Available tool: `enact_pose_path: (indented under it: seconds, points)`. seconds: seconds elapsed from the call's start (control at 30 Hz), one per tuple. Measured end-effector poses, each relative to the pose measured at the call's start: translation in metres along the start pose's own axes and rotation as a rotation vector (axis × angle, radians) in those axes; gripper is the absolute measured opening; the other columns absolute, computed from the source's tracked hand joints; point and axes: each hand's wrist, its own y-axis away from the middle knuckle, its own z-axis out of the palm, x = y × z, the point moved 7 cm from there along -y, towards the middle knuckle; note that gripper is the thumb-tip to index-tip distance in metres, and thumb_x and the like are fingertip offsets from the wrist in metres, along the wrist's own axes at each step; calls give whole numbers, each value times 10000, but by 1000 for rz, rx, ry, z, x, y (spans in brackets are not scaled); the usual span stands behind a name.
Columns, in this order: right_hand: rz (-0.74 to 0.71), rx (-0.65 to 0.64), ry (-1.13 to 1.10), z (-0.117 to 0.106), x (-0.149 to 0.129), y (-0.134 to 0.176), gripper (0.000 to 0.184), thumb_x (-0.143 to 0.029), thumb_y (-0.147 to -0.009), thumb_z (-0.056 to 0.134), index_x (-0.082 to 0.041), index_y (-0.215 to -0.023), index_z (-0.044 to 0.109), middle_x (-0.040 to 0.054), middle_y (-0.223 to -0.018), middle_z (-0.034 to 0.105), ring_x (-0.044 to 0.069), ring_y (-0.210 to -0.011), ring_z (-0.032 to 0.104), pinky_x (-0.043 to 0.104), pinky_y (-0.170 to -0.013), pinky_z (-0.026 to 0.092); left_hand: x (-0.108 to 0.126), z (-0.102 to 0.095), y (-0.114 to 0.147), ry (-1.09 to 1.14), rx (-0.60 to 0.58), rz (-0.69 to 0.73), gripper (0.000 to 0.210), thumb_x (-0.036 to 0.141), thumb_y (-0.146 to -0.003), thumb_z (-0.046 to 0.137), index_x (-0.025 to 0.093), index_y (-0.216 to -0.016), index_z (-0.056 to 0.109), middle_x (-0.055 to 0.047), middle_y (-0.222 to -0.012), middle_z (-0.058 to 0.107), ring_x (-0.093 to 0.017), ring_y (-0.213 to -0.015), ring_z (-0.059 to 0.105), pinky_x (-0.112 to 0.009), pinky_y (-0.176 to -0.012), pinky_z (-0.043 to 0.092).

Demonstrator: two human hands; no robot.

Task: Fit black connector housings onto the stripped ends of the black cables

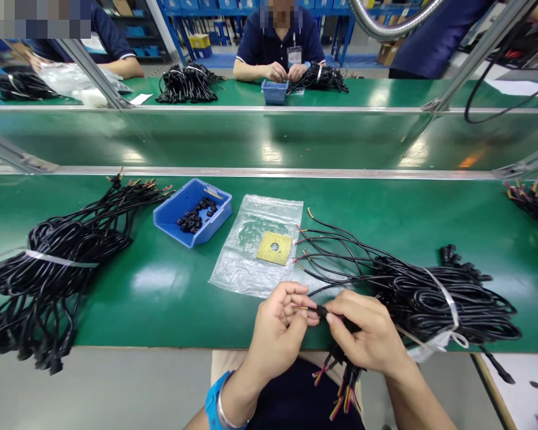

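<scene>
My left hand (278,331) is curled palm up around the end of a black cable (311,309), whose thin bare-tipped wires lie across the fingers. My right hand (365,325) pinches a small black plastic nut (323,312) on that cable, just right of the left fingertips. Below the right hand hang several black cable ends (350,379) with red and yellow wires; its palm hides how they are held. Beside it on the green bench lies a tied bundle of black cables (430,292), loose wire ends pointing left.
A blue bin (210,230) holds small black parts. A clear plastic bag (237,272) and a yellow square sponge (269,254) lie in front of me. Another tied cable bundle (72,245) is at left. Metal frame bars cross behind; people work at the far bench.
</scene>
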Motion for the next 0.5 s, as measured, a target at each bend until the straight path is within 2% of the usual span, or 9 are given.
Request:
enact_pose_path:
  seconds: [0.33, 0.5]
  points:
    - [7, -4, -1, 1, 1, 1, 117, -124, -862, 529, -177, -864, 633, 13, -635, 567, 129, -541, 515, 255, -506, 410, 2, -1, 0, -21, -10, 8, 268, 40, -804, 561, 162, -1043, 555, -4, -866, 661, -97, -703, 687, -227, -704, 598]
    - [-7, -26, 1, 3, 2, -1, 124, -131, -851, 518, -172, -835, 634, 16, -627, 564, 136, -548, 514, 269, -522, 410, 0, -3, 0, -60, -48, 39, 351, 7, -786, 486, 172, -1085, 565, -35, -945, 683, -139, -800, 696, -279, -745, 605]
